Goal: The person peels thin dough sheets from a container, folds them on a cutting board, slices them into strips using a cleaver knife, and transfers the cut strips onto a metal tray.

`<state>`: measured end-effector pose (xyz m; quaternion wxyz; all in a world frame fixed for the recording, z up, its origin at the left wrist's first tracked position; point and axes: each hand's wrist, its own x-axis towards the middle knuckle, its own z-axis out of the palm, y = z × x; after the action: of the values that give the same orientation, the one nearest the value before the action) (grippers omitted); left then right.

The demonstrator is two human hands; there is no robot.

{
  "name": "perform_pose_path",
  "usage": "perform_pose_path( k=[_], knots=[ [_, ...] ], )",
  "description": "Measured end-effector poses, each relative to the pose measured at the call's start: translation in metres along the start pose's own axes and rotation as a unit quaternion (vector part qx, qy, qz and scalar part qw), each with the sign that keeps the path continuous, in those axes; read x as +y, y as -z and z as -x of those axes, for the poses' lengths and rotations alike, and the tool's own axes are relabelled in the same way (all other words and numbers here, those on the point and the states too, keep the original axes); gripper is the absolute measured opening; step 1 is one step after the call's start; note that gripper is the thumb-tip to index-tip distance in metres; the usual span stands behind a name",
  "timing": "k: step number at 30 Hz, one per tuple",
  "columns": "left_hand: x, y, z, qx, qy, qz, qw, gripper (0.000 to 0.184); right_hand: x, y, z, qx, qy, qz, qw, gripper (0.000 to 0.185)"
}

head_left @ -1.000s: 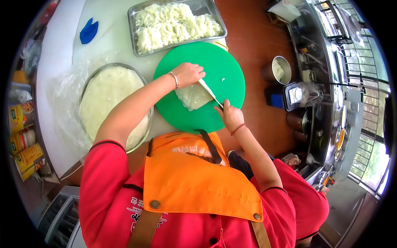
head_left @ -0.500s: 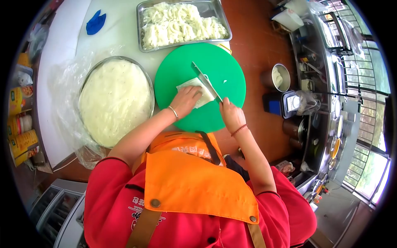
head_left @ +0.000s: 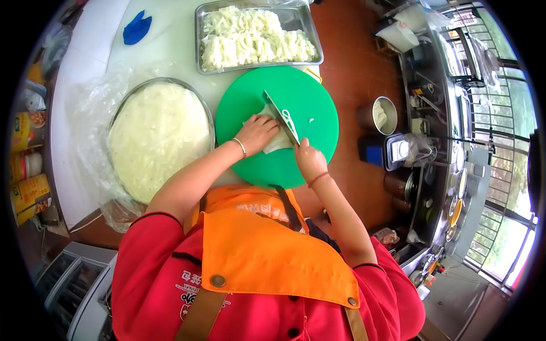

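A folded, soft white noodle sheet point(head_left: 277, 144) lies on a round green cutting board point(head_left: 242, 94). My left hand point(head_left: 259, 134) presses down on it with bent fingers, close to the blade, and covers much of it. My right hand point(head_left: 310, 161) is closed round the handle of a long knife point(head_left: 278, 112), whose blade stands along the sheet's right edge. Thin cut strips point(head_left: 289, 121) curl on the board just right of the blade, and a tiny scrap lies further right.
Behind the board, a metal tray point(head_left: 201, 62) holds a heap of white cut strips. A large round pan point(head_left: 212, 122) at left is filled with a pale sheet, with clear plastic point(head_left: 94, 153) around it. A blue cloth-like item point(head_left: 136, 28) lies at the back left.
The knife has moved slightly left across the sheet, and more cut strips now lie right of the blade. My left hand remains on the sheet. The view has shifted a little.
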<state>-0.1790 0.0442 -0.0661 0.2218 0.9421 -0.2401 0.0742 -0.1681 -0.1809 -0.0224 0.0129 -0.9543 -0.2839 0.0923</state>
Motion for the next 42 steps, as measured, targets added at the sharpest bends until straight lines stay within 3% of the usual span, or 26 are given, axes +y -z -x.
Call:
perform_pose_path(
  k=[12,15,18,21,25,32,37,40,42],
  knots=[
    [0.017,-0.008,0.009,-0.043,-0.032,0.073,0.996,0.035,-0.002,-0.011,0.007,0.03,-0.007,-0.023,0.999,0.019],
    [0.015,0.009,0.009,0.099,-0.018,0.085,0.991,0.042,0.006,0.001,0.015,0.03,-0.029,-0.074,0.996,0.019],
    [0.011,0.07,-0.017,0.213,-0.028,0.022,0.976,0.052,0.001,0.018,0.024,0.027,-0.031,-0.081,0.996,0.02],
    [-0.017,0.087,-0.045,0.071,-0.094,0.02,0.993,0.056,-0.009,0.034,0.026,0.003,-0.035,-0.096,0.995,0.021],
    [-0.042,0.074,-0.066,-0.122,-0.132,-0.009,0.984,0.029,-0.016,0.04,0.028,-0.017,-0.043,-0.084,0.995,0.023],
    [-0.071,0.031,-0.066,-0.07,-0.17,-0.048,0.982,0.027,-0.02,-0.017,0.01,0.083,-0.033,-0.018,0.996,0.024],
    [-0.059,0.041,-0.081,-0.155,-0.133,-0.044,0.978,0.023,-0.017,0.005,0.011,0.011,-0.067,-0.088,0.994,0.023],
    [-0.043,0.032,-0.062,0.024,-0.171,-0.041,0.984,0.024,-0.018,0.005,0.03,0.003,-0.075,-0.065,0.995,0.022],
    [-0.027,0.038,-0.042,0.152,-0.076,-0.005,0.985,0.026,-0.017,-0.005,0.031,0.025,-0.077,-0.048,0.996,0.022]
  ],
)
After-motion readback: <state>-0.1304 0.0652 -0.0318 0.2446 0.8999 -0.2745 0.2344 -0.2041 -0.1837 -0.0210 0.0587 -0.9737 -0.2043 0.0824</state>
